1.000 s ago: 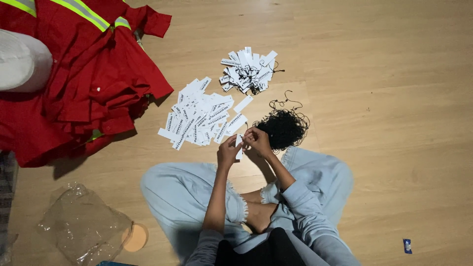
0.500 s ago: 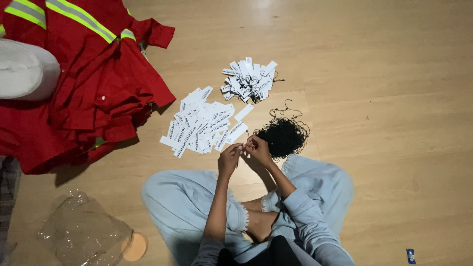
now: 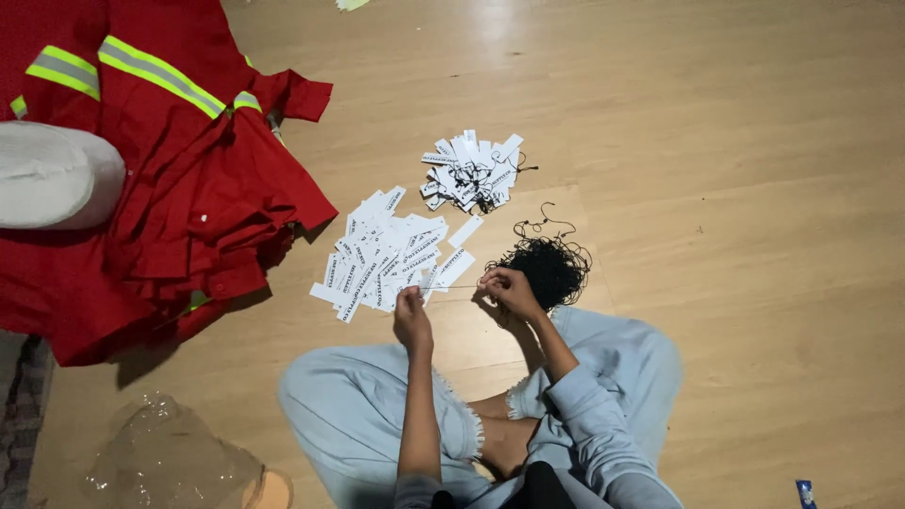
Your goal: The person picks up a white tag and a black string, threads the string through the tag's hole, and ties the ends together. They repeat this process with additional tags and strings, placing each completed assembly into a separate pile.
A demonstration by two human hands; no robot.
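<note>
I sit cross-legged on a wooden floor. My left hand pinches a white paper tag at its lower end. My right hand pinches one end of a thin black string that runs across to the tag. A tangled heap of black strings lies just beyond my right hand. In front of my left hand spreads a pile of loose white tags. Farther off sits a smaller pile of white tags with strings on them.
A heap of red work garments with yellow reflective stripes fills the left side, with a white cap on it. A crumpled clear plastic bag lies at the lower left. A small blue object sits at the lower right.
My hands have drawn apart, left hand going left and right hand staying by the string heap, so the black string now stretches between them. The view has shifted slightly.
</note>
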